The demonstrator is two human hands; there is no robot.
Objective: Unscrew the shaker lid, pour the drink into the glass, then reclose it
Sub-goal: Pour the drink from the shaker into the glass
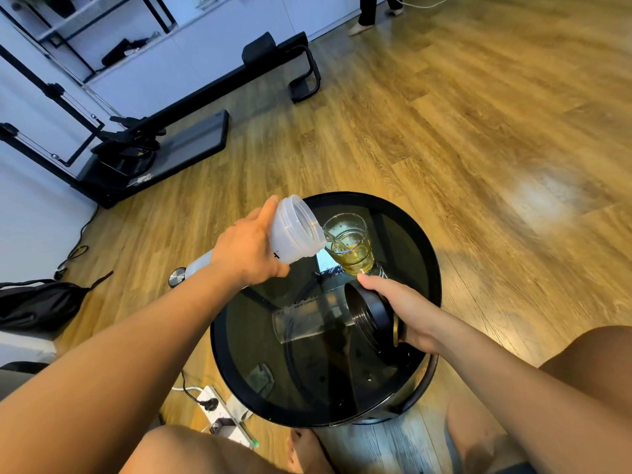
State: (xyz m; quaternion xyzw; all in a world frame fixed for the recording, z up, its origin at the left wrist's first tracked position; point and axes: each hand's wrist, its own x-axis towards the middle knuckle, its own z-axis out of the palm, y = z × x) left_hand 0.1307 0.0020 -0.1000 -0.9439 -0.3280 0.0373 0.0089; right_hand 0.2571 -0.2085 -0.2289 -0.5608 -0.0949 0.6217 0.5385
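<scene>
My left hand (246, 248) grips a translucent white shaker bottle (294, 230), tilted on its side with the open threaded mouth at the rim of a clear glass (352, 244). A thin stream runs from the mouth into the glass, which holds yellow liquid in its lower part. The glass stands at the far side of a round black glass-topped table (239, 364). My right hand (400, 309) holds the black shaker lid (369, 316) on edge just in front of the glass, its threaded inside facing left.
A power strip (225, 415) with a plug lies on the wooden floor at the table's near left. A black bag (37, 306) sits at the left. Black exercise equipment (154, 148) fills the far left. Another person's feet (362, 25) show at the top.
</scene>
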